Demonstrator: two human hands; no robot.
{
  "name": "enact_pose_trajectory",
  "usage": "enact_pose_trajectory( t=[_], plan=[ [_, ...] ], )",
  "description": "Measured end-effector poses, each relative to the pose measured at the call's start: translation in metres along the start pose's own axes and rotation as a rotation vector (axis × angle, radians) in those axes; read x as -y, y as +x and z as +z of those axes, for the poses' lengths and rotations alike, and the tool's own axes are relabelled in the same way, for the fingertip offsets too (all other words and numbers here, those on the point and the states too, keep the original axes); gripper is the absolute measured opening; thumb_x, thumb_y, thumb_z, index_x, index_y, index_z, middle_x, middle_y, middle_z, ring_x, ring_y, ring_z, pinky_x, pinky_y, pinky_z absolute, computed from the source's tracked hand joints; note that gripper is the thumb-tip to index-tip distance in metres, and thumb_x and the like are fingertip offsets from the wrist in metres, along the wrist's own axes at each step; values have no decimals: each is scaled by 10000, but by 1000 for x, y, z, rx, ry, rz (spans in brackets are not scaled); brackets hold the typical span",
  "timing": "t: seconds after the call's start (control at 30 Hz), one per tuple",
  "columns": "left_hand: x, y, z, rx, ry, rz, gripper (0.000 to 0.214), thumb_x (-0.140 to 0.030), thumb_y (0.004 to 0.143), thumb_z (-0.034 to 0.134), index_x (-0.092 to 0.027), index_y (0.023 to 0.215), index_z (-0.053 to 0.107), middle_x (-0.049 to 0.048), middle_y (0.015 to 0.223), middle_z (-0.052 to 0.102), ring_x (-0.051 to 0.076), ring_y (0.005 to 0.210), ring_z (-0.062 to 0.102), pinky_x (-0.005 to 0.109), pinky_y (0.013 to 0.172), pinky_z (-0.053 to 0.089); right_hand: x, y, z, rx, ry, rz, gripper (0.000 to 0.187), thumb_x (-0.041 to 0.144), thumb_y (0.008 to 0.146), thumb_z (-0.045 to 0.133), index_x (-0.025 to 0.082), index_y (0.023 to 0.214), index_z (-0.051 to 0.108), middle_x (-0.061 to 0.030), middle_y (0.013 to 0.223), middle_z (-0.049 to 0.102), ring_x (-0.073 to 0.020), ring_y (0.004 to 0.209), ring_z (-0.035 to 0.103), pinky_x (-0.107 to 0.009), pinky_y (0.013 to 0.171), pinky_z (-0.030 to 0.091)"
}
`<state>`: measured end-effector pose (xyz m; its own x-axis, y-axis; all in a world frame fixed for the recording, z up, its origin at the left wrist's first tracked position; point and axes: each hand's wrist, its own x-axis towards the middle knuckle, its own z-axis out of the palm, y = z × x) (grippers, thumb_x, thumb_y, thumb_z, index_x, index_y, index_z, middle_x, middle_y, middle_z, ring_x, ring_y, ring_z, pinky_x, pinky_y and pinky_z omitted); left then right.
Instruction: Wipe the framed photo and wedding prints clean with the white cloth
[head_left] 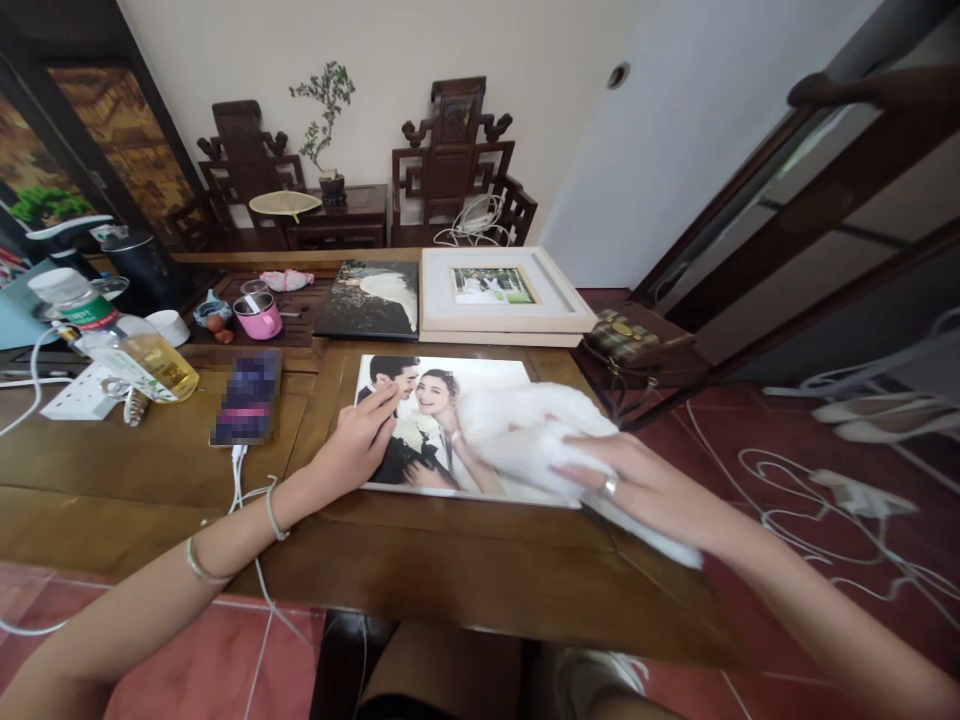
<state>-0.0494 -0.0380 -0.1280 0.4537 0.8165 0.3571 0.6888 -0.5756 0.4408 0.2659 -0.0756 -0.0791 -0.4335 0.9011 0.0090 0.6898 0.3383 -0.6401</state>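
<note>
On the brown wooden table lies a wedding photo panel (435,440) that shows a couple. My left hand (364,435) rests on its left edge, fingers stretched out and flat, holding nothing. In my right hand (611,475) is a white cloth (540,430), bunched under the fingers and spread over the panel's right part. One end of the cloth trails past the panel toward the table's right edge. The hand and cloth are slightly blurred, and the panel's right side is hidden beneath them.
Behind the panel lie a dark photo panel (375,298) and a white-framed photo (495,290). At left are a phone (247,398) with a cable, an oil-coloured bottle (142,350), a power strip (81,392) and a pink cup (257,316). Cables (795,500) lie on the red floor.
</note>
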Motion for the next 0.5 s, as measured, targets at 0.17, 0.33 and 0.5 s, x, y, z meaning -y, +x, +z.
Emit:
enact_pose_trajectory(
  t=[0.17, 0.33, 0.5],
  plan=[
    [0, 0, 0, 4, -3, 0, 407, -189, 954, 379, -128, 1344, 480, 148, 1428, 453, 259, 1357, 381, 494, 1094, 366, -15, 57, -11, -95, 83, -41, 391, 543, 871, 449, 220, 703, 592, -61, 821, 680, -282, 817, 622, -430, 841, 463],
    [1, -1, 0, -17, -7, 15, 405, -191, 957, 383, -162, 1351, 472, 129, 1420, 469, 245, 1345, 402, 489, 1095, 366, -14, 74, -5, -204, 85, -27, 414, 587, 851, 430, 228, 737, 601, -53, 873, 694, -320, 886, 620, -467, 867, 455],
    [1, -1, 1, -19, -3, 26, 408, -194, 961, 369, -145, 1354, 466, 142, 1433, 448, 249, 1358, 381, 489, 1105, 353, 5, 31, 10, -85, 20, -60, 416, 568, 878, 403, 247, 692, 593, -49, 820, 688, -376, 1116, 564, -538, 960, 421]
  ],
)
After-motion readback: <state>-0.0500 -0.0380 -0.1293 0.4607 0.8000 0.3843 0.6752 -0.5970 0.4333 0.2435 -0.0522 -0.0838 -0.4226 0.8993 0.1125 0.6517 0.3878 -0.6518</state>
